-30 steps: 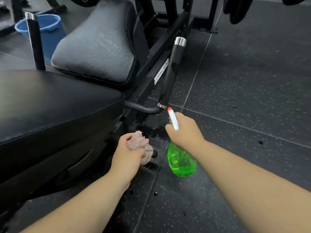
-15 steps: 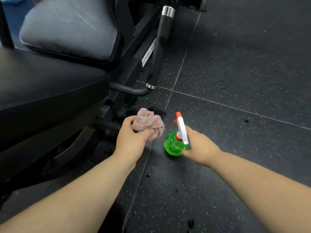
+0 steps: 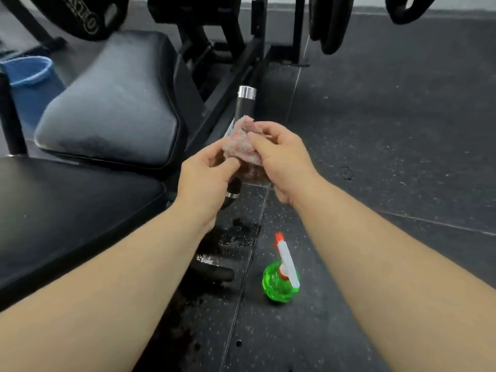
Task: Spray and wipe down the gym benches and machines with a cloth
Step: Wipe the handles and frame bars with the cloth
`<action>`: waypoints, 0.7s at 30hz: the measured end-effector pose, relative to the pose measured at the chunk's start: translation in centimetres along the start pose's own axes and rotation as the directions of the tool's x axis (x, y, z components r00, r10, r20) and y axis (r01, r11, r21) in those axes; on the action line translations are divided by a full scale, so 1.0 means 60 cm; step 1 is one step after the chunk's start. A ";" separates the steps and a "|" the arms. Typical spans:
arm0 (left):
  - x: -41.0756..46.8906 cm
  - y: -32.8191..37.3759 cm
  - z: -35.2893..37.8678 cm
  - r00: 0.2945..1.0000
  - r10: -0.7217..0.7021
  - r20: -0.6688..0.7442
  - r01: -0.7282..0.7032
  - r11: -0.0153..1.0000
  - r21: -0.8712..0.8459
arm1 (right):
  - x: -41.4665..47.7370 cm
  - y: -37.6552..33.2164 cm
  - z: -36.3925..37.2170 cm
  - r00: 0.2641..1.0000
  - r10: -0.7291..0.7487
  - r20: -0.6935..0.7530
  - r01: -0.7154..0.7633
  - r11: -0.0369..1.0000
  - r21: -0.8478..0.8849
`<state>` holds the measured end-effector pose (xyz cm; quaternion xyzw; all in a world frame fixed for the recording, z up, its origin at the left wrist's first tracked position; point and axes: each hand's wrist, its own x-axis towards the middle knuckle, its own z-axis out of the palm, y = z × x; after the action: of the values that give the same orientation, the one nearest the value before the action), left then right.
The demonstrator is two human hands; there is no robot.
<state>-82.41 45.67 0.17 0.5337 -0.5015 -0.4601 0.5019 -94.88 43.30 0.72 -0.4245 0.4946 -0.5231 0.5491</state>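
Note:
A crumpled pink cloth [image 3: 241, 142] is held between both hands in front of the machine's black handle [image 3: 245, 103]. My left hand [image 3: 206, 178] pinches its lower left side and my right hand [image 3: 281, 157] grips its right side. The green spray bottle [image 3: 279, 283] with a white and orange trigger head stands on the floor between my forearms, free of either hand. Two black padded seats lie to the left: a near one [image 3: 67, 210] and a greyer, wet-looking one [image 3: 112, 103] behind it.
A blue bucket [image 3: 26, 71] stands at the far left behind the pads. Black frame bars [image 3: 241, 65] and weight plates [image 3: 80, 14] rise at the back. Wet dark patches [image 3: 230, 237] mark the rubber floor beside a low black foot bar [image 3: 214, 272].
My right hand set the spray bottle down on the floor and let go, then rose to take hold of the cloth with my left hand. The view tilted upward.

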 end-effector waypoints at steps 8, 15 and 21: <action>0.048 -0.066 -0.031 0.993 -0.080 -0.088 0.106 0.928 0.358 | 0.078 -0.020 0.008 0.925 -0.290 -0.244 0.295 0.955 -0.016; 0.018 -0.175 -0.058 0.978 -0.146 0.149 -0.031 0.606 0.795 | 0.080 0.085 0.026 0.602 -0.787 0.136 0.595 0.330 -0.733; 0.035 -0.172 -0.060 0.975 -0.145 0.169 -0.062 0.551 0.832 | 0.009 0.165 0.005 0.652 -0.640 0.405 0.666 0.229 -0.710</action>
<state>-77.93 43.74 -9.82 0.6653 -0.6983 -0.2351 0.1201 -93.06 43.64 -9.02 -0.7988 0.4440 -0.4052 0.0238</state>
